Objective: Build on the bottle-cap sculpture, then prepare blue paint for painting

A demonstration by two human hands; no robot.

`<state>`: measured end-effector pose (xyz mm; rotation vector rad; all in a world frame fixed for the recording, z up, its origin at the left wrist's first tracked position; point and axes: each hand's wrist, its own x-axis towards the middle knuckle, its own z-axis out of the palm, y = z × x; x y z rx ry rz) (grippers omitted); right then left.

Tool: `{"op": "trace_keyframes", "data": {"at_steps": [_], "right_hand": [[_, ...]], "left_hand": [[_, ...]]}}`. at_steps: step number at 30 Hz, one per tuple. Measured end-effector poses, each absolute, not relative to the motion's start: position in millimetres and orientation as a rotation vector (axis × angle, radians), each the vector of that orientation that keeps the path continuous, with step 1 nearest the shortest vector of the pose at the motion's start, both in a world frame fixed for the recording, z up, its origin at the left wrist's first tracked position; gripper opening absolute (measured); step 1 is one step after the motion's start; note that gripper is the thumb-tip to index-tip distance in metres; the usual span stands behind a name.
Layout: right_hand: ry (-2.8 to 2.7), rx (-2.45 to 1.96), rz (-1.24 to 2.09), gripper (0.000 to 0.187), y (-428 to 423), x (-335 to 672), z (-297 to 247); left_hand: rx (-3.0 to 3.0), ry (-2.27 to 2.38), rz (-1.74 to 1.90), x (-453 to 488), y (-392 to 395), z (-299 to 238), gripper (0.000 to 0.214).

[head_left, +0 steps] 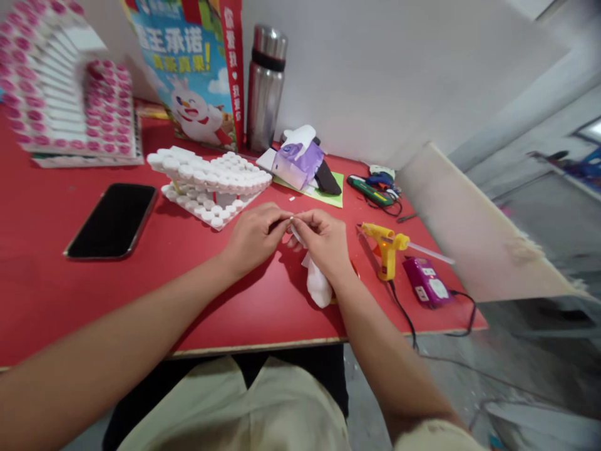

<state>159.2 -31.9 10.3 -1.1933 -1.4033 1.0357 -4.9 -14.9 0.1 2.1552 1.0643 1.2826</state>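
Both my hands meet over the middle of the red table (47, 275). My left hand (256, 235) pinches its fingertips against a small white piece held between the two hands. My right hand (322, 241) is closed on the same white piece (318, 285), whose lower end hangs out under my palm onto the table. A white model built of small round caps (211, 181) stands just behind my hands. A yellow glue gun (387, 244) rests on its stand to the right of my right hand.
A black phone (113, 219) lies at the left. Pink and white cap stacks (61, 88) fill the back left. A printed carton (197, 69), a steel flask (265, 88), purple-wrapped items (300, 160), a green tool (370, 191) and a purple power adapter (426, 282) stand around the back and right.
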Motion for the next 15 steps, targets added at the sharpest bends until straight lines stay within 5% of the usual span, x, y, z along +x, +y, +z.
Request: {"op": "trace_keyframes", "data": {"at_steps": [9, 15], "right_hand": [[-0.961, -1.013, 1.799, 0.020, -24, 176, 26], [-0.861, -0.978, 1.827, 0.015, -24, 176, 23]], "left_hand": [[1.773, 1.029, 1.234, -9, -11, 6, 0.017], [1.731, 0.937, 1.185, -7, -11, 8, 0.019]]}}
